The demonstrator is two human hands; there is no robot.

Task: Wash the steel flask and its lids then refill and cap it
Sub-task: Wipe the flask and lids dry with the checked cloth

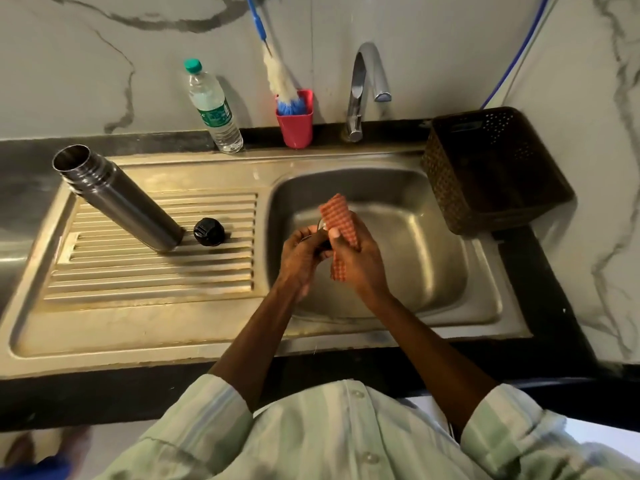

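Mid-wash: over the sink [450, 306], the left hand [301, 254] clamps a small steel lid, mostly hidden, while the right hand [356, 261] clamps a scrubber [341, 213] against it. The open flask [117, 199] and black cap [209, 231] stand on the drainboard; rinsing, refilling and capping remain.

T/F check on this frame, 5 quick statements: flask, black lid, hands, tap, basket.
1. The steel flask stands uncapped on the drainboard. True.
2. The black lid lies in the sink basin. False: it sits on the drainboard beside the flask.
3. The right hand holds an orange scrub pad over the sink basin. True.
4. Water is streaming from the tap. False: no stream is visible.
5. The brown basket sits left of the flask. False: it is at the basin's right side.
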